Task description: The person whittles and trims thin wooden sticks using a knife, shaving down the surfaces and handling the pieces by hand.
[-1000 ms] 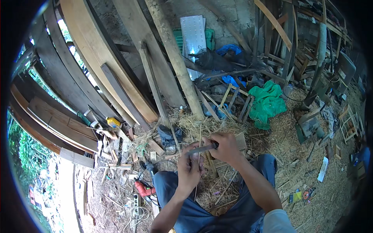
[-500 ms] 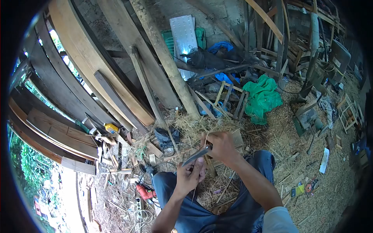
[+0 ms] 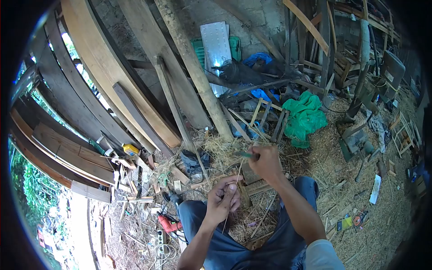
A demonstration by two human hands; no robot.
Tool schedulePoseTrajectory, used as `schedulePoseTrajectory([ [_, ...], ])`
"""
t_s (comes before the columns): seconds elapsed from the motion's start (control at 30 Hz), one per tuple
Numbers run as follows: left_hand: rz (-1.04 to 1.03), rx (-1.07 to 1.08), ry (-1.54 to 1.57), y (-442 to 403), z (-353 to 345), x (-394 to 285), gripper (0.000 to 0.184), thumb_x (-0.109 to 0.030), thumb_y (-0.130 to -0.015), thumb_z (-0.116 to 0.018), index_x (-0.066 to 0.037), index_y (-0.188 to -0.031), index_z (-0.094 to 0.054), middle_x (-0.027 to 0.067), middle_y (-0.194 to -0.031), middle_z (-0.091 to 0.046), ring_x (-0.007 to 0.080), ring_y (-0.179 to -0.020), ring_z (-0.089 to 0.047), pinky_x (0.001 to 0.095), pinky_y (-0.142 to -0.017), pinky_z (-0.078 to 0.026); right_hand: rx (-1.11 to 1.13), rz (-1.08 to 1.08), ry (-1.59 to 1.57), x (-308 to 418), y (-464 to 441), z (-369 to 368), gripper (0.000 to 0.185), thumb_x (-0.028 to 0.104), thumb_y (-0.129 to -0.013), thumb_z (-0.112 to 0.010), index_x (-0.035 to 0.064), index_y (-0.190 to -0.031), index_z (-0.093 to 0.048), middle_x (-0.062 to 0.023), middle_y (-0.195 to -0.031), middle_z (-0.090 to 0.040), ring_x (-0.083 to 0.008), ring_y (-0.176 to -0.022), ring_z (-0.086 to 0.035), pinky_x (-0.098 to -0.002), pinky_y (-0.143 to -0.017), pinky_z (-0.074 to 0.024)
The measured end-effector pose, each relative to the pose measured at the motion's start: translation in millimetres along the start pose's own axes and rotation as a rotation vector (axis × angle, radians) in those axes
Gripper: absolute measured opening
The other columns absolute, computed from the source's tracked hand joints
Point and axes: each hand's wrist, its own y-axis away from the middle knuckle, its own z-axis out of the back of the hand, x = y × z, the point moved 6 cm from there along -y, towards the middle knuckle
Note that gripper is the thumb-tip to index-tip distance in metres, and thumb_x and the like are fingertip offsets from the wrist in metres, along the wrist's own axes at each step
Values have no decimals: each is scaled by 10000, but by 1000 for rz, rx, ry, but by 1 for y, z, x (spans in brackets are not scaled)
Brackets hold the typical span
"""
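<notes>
My left hand (image 3: pixel 223 200) is closed around a thin light strip (image 3: pixel 238 174), with thumb and fingers pressed together. The strip's upper end rises above the fist and its lower end hangs down between my knees. My right hand (image 3: pixel 266 164) is a little higher and to the right, wrapped round the handle of a knife-like tool (image 3: pixel 245 154). The tool's blade is smeared by motion and points left, apart from the strip. Both hands are above my lap, in front of my jeans (image 3: pixel 297 211).
A red power drill (image 3: pixel 169 223) lies left of my knee by a power strip. Long boards (image 3: pixel 112 67) and a pole (image 3: pixel 198 72) lean ahead. A green plastic sheet (image 3: pixel 306 119) lies beyond my right hand. Shavings and wood scraps cover the ground.
The tool in my right hand has come off the strip and moved up and to the right, away from my left hand. My left hand still holds the strip.
</notes>
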Motion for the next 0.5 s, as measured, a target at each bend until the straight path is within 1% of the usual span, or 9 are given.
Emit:
schedulePoseTrajectory([
  [0.03,-5,-1,-1,-1,1,-1,295,-207,-982,-454,-17,-1203,-500,-7,-601,-389,60,-452,-357,211,-418,-301,-1,5,-1,3,3,-1,149,166,-717,-660,63,-630,-595,-101,-554,-601,-266,-469,-593,-366,-473,-466],
  [0.07,67,-22,43,-2,2,3,281,-209,-982,-455,-22,-1187,-502,-11,-607,-383,60,-453,-354,211,-420,-295,50,125,-47,15,10,-5,82,137,-683,-672,66,-667,-634,-126,-571,-597,-272,-480,-590,-364,-468,-453],
  [0.1,142,-42,86,-2,3,7,267,-212,-982,-455,-28,-1170,-505,-14,-613,-377,60,-455,-351,211,-423,-289,100,243,-94,28,15,-9,67,107,-649,-683,69,-703,-673,-152,-588,-592,-278,-490,-588,-363,-462,-440],
  [0.23,148,-25,76,-2,8,12,258,-210,-983,-453,-34,-1163,-509,-19,-614,-367,57,-457,-347,211,-420,-277,81,207,38,34,15,-8,42,111,-652,-667,77,-656,-644,-133,-559,-582,-282,-474,-578,-373,-464,-445],
  [0.3,86,-7,121,-1,9,10,249,-205,-980,-461,-27,-1144,-520,-18,-618,-379,54,-460,-349,211,-421,-275,78,131,102,23,11,-14,69,112,-650,-663,77,-620,-612,-123,-561,-587,-296,-482,-576,-394,-487,-462],
  [0.33,87,-10,120,0,10,11,249,-205,-980,-461,-27,-1144,-520,-18,-618,-379,54,-460,-349,211,-421,-275,80,131,100,22,10,-15,69,112,-650,-663,77,-620,-612,-123,-561,-587,-296,-482,-576,-394,-487,-462],
  [0.4,74,-111,13,-2,17,13,240,-200,-976,-472,-21,-1123,-533,-18,-622,-397,50,-463,-353,211,-423,-284,105,93,215,17,9,-16,98,187,-702,-646,99,-660,-639,-103,-586,-620,-285,-531,-618,-396,-520,-483],
  [0.43,70,-106,15,-5,18,15,240,-200,-976,-472,-21,-1123,-533,-18,-622,-397,50,-463,-353,211,-423,-284,101,95,219,14,7,-16,98,187,-702,-646,99,-660,-639,-103,-586,-620,-285,-531,-618,-396,-520,-483],
  [0.5,11,-126,-38,-6,21,15,208,-157,-964,-491,-19,-1112,-536,-16,-606,-392,46,-460,-314,212,-405,-243,121,55,256,7,7,-20,104,182,-713,-633,92,-672,-667,-124,-594,-623,-299,-542,-621,-404,-536,-494],
])
